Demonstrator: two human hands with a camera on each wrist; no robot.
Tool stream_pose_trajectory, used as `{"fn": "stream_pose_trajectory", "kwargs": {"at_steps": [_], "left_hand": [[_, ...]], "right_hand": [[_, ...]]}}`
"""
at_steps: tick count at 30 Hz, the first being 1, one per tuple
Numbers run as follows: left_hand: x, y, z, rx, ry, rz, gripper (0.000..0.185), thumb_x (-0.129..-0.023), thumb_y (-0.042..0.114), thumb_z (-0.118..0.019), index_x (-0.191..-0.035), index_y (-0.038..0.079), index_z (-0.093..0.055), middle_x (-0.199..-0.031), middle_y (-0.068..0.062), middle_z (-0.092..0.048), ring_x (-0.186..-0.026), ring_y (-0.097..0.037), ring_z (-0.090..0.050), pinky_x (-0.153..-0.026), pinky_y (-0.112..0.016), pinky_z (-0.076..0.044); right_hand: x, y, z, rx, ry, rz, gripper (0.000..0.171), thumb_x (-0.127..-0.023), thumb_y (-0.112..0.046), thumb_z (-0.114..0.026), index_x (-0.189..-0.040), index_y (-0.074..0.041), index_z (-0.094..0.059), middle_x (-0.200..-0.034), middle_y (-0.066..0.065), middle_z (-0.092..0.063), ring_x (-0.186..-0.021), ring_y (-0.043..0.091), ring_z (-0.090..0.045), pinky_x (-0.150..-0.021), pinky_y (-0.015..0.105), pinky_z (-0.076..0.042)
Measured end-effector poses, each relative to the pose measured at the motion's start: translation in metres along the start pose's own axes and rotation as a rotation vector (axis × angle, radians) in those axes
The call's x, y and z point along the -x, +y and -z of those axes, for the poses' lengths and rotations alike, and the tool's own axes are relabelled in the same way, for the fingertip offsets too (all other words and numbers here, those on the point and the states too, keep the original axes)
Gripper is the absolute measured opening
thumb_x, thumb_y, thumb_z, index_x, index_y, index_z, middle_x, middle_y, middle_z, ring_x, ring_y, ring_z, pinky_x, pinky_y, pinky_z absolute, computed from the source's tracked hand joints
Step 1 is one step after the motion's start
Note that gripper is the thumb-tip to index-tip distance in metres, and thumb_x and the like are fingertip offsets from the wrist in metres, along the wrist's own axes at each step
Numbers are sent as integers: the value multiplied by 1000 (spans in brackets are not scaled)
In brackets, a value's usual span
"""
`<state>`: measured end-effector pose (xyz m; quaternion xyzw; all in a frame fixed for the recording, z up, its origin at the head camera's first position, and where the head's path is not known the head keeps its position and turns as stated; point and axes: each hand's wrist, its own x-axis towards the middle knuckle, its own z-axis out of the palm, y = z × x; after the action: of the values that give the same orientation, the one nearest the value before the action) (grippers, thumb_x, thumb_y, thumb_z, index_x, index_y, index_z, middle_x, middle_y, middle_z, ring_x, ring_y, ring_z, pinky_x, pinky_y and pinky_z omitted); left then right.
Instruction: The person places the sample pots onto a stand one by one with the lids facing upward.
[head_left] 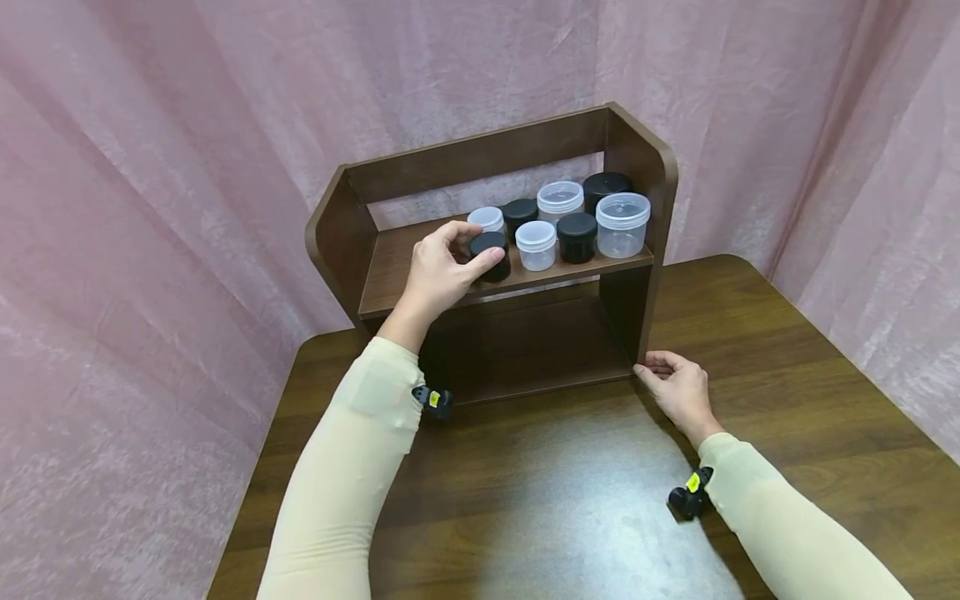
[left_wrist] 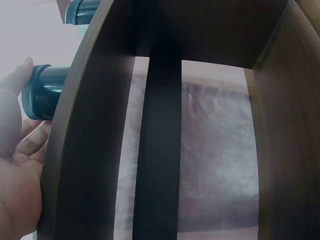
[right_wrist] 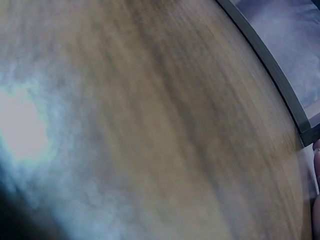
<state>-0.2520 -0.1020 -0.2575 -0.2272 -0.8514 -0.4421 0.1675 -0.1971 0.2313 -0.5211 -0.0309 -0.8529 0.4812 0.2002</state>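
A dark wooden two-tier shelf [head_left: 633,158] stands on the table [head_left: 750,333]. Its upper board carries several small jars, some black, some clear with white lids. My left hand [head_left: 442,267] curls round a small black jar [head_left: 491,252] at the left end of the row; the left wrist view shows that black jar [left_wrist: 42,92] against my palm beside the shelf's side panel [left_wrist: 85,150]. My right hand [head_left: 678,385] rests on the table with its fingertips touching the shelf's lower right front corner. A clear jar [head_left: 622,223] stands at the right end.
Pink fabric [head_left: 150,208] hangs close behind and on both sides of the table. The lower tier of the shelf [head_left: 525,350] holds nothing. Bare tabletop [head_left: 562,500] lies between my forearms. The right wrist view shows only blurred wood grain [right_wrist: 150,125] and a table edge.
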Motion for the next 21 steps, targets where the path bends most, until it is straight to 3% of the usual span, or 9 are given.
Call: {"fn": "stream_pose_trajectory", "kwargs": {"at_steps": [6, 12, 17, 21], "left_hand": [[-1, 0, -1, -12, 25, 25, 47, -80, 35, -78, -119, 11, -67, -95, -1, -68, -82, -12, -60, -71, -24, -48], [-2, 0, -3, -15, 31, 17, 48, -81, 32, -79, -123, 13, -67, -96, -3, -65, -85, -13, -61, -72, -23, -49], [-1, -1, -4, -16, 16, 35, 50, -82, 34, -77, -127, 16, -65, -95, -2, -64, -86, -12, -59, -72, -23, -48], [0, -3, -4, -27, 13, 59, 52, -82, 34, -77, -128, 15, -63, -94, -2, -64, -85, -12, -59, -74, -23, -48]], "right_hand": [[-1, -3, 0, -116, 55, 7, 27, -85, -22, -75, -103, -3, -71, -95, 9, -71, -78, -3, -61, -66, 8, -47], [-1, -4, 1, -300, 101, -62, 28, -82, -16, -78, -101, 3, -72, -84, -9, -70, -74, -2, -61, -60, 11, -49], [0, -4, 0, -290, 118, -73, 28, -81, -17, -79, -101, 1, -72, -82, -16, -67, -74, -1, -61, -62, 10, -48], [0, -6, -4, -229, 162, -6, 22, -80, -14, -79, -97, -1, -73, -80, -12, -69, -71, -5, -60, -61, 8, -46]]}}
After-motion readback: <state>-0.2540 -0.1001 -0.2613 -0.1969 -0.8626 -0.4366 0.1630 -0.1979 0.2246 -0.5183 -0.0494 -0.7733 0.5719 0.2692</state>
